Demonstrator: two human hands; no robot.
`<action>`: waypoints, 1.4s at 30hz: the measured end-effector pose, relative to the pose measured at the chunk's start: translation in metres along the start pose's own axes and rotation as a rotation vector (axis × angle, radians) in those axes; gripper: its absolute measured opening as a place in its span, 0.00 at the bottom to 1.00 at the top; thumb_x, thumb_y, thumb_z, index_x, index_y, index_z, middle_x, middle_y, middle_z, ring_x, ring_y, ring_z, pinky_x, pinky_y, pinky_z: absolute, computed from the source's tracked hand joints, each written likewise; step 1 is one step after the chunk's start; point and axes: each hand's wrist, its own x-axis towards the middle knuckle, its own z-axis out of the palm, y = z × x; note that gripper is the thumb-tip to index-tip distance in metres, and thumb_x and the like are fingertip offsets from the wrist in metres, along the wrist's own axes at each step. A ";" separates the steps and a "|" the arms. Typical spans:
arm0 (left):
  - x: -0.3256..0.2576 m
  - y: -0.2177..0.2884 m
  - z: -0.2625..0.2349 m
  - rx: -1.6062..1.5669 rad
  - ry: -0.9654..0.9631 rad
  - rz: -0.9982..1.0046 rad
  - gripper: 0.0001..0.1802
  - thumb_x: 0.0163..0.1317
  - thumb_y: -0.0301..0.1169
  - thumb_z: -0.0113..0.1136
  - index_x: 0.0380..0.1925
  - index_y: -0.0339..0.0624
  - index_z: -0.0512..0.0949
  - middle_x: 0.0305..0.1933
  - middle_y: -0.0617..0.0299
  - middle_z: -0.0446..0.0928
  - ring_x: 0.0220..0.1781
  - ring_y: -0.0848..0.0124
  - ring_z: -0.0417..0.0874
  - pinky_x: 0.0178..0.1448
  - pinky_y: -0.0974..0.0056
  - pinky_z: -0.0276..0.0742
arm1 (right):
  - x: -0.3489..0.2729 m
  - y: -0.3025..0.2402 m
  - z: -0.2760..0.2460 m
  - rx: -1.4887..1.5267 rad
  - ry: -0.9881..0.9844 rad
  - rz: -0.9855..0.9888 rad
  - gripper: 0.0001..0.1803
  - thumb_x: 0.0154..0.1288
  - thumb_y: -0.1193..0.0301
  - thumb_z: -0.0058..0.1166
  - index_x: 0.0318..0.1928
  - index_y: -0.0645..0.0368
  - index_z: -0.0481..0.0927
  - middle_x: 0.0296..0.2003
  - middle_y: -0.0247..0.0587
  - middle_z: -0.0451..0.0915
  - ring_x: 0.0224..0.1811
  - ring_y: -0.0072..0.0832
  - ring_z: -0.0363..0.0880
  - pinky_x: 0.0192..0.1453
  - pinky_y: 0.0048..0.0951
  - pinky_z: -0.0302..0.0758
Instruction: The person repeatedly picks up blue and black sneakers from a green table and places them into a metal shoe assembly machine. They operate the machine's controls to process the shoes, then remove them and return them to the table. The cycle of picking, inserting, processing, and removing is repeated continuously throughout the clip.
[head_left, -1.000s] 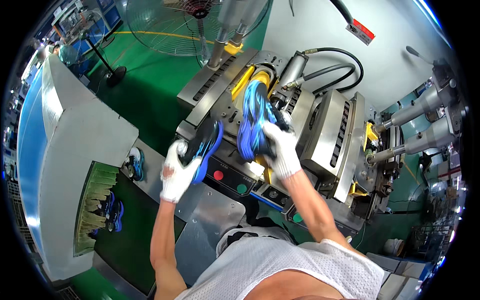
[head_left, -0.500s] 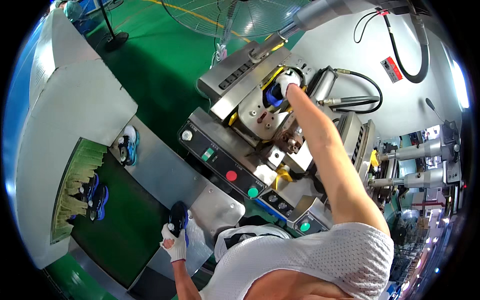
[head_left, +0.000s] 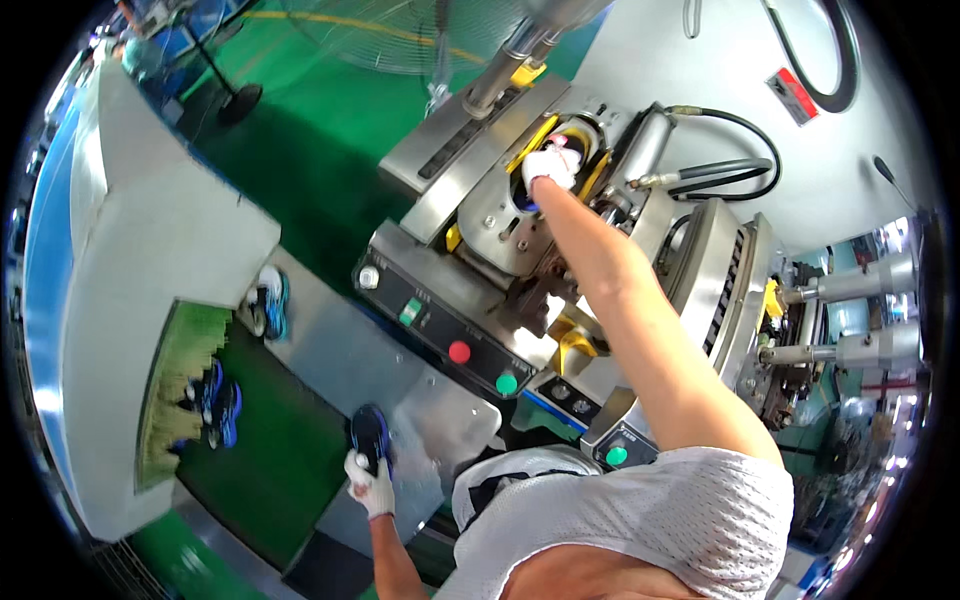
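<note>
My left hand (head_left: 372, 490), in a white glove, grips the near end of a dark shoe with a blue edge (head_left: 370, 428) above the metal ledge beside the green belt. My right arm reaches out to the press machine. There my gloved right hand (head_left: 552, 168) lies over a second shoe with blue sides (head_left: 524, 196), set in the machine's opening between yellow pads (head_left: 533, 143). Its fingers curl down onto that shoe and are partly hidden. The rest of the shoe is mostly covered by the hand.
A control panel with a red button (head_left: 459, 351) and green buttons runs along the machine's front. Several shoes (head_left: 226, 412) lie on the green belt (head_left: 270, 440) near a bristle curtain (head_left: 185, 385). Another shoe (head_left: 271, 302) rests on the ledge. A large fan (head_left: 400, 35) stands behind.
The view has shifted a little. My right hand now covers more of the shoe in the machine. My left hand still holds its shoe, which has turned slightly.
</note>
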 end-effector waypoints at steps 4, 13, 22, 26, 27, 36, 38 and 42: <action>0.009 0.002 -0.002 -0.151 -0.022 0.075 0.37 0.56 0.29 0.72 0.66 0.42 0.69 0.63 0.51 0.75 0.65 0.55 0.77 0.69 0.53 0.70 | 0.051 0.020 0.006 -1.154 -0.231 -0.779 0.08 0.62 0.69 0.57 0.37 0.47 0.89 0.37 0.38 0.86 0.46 0.33 0.86 0.47 0.35 0.80; 0.014 -0.026 0.025 -0.225 0.037 0.123 0.36 0.55 0.37 0.72 0.63 0.40 0.71 0.61 0.45 0.75 0.64 0.48 0.77 0.68 0.52 0.72 | -0.091 0.044 -0.118 0.001 -0.172 -1.068 0.43 0.69 0.53 0.60 0.70 0.76 0.63 0.66 0.59 0.74 0.64 0.44 0.76 0.71 0.38 0.68; 0.020 -0.023 -0.027 -0.323 -0.194 0.237 0.43 0.55 0.45 0.72 0.66 0.37 0.66 0.65 0.41 0.70 0.70 0.45 0.69 0.72 0.48 0.67 | -0.294 0.297 -0.144 -1.535 -0.147 -1.324 0.46 0.68 0.52 0.47 0.78 0.68 0.52 0.79 0.63 0.49 0.82 0.59 0.43 0.82 0.61 0.38; 0.061 -0.095 -0.054 -0.649 -0.241 0.197 0.33 0.64 0.40 0.67 0.65 0.37 0.69 0.60 0.45 0.76 0.61 0.56 0.81 0.63 0.55 0.78 | -0.300 0.259 -0.157 -1.251 -0.375 -1.162 0.57 0.61 0.45 0.58 0.79 0.68 0.48 0.79 0.62 0.47 0.83 0.57 0.42 0.83 0.59 0.37; 0.080 -0.123 -0.050 -0.731 -0.154 0.127 0.27 0.66 0.36 0.65 0.62 0.37 0.72 0.57 0.47 0.79 0.59 0.59 0.81 0.60 0.55 0.79 | -0.320 0.240 -0.162 -1.117 -0.457 -0.999 0.59 0.60 0.44 0.60 0.79 0.67 0.48 0.79 0.62 0.47 0.83 0.53 0.42 0.83 0.55 0.40; 0.334 -0.393 -0.204 0.021 0.621 -0.145 0.28 0.68 0.37 0.59 0.67 0.42 0.69 0.68 0.46 0.71 0.68 0.48 0.74 0.68 0.48 0.71 | -0.361 0.314 -0.206 -0.962 -0.725 -1.024 0.39 0.62 0.65 0.65 0.73 0.57 0.67 0.66 0.50 0.75 0.68 0.43 0.74 0.70 0.39 0.70; 0.390 -0.406 -0.245 0.113 0.645 -0.168 0.35 0.65 0.43 0.60 0.69 0.41 0.67 0.69 0.45 0.70 0.68 0.47 0.74 0.66 0.48 0.72 | -0.390 0.306 -0.202 -0.976 -0.798 -0.794 0.36 0.63 0.61 0.64 0.70 0.59 0.71 0.61 0.54 0.78 0.65 0.49 0.76 0.70 0.44 0.69; 0.467 -0.455 -0.267 0.290 0.113 -0.384 0.33 0.63 0.55 0.54 0.58 0.41 0.79 0.62 0.44 0.78 0.71 0.47 0.72 0.63 0.47 0.74 | -0.390 0.327 -0.189 -1.145 -0.826 -0.653 0.37 0.66 0.56 0.61 0.71 0.61 0.70 0.64 0.54 0.76 0.67 0.46 0.74 0.73 0.41 0.65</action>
